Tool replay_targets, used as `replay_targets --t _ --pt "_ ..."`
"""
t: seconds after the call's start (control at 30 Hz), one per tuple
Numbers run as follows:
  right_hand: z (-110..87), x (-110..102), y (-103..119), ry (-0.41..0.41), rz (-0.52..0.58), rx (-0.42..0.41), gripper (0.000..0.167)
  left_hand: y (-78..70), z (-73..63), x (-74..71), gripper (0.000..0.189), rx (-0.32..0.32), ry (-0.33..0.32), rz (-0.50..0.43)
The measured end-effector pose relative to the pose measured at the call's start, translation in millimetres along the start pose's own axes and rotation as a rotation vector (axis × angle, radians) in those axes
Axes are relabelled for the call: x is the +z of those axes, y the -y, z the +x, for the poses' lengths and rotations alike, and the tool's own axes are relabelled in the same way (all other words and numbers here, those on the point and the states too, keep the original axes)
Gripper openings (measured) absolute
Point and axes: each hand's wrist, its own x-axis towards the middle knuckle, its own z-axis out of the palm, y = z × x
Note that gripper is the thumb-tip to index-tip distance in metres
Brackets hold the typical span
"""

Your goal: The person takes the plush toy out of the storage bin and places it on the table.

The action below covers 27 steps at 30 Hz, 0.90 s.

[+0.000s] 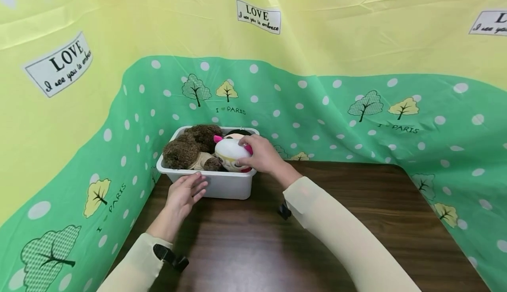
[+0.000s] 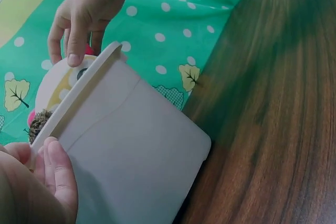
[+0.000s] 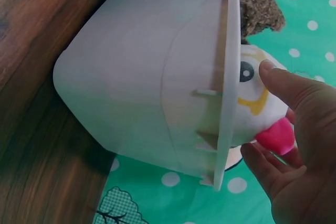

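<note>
A white plush toy (image 1: 231, 151) with yellow markings, an eye and pink parts sits at the right end of a light grey plastic bin (image 1: 229, 185). My right hand (image 1: 259, 153) grips this toy, thumb on one side and fingers on the other, as the right wrist view shows. My left hand (image 1: 185, 194) pinches the bin's front rim, with a digit on each side of it in the right wrist view. Brown curly plush (image 1: 182, 151) fills the bin's left part. Behind the white toy, another toy with a black top (image 1: 239, 131) is partly hidden.
The bin stands on a dark wooden table (image 1: 269, 239) near its back left corner. A yellow and green printed cloth (image 1: 317, 107) hangs behind and along both sides. Black straps (image 1: 170, 256) sit on the wrists over pale sleeves.
</note>
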Motion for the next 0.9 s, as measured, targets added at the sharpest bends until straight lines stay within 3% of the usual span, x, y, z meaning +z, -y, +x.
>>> replay_targets --t 0.2,0.5,0.73,0.9 --pt "6.5 4.5 -0.9 0.008 0.025 0.04 0.053 0.7 3.4 0.4 0.021 0.004 -0.023 -0.006" --pt "8.4 8.7 -3.3 -0.044 0.085 0.096 0.049 4.3 4.9 3.8 0.023 0.017 -0.031 -0.005" --pt "9.0 1.9 -6.8 -0.139 0.137 0.039 0.043 8.0 6.2 0.0 0.022 0.035 -0.03 -0.013" --pt "9.9 -12.4 -2.5 -0.16 0.177 0.0 0.042 7.3 8.5 -0.8 0.026 0.048 -0.024 -0.028"
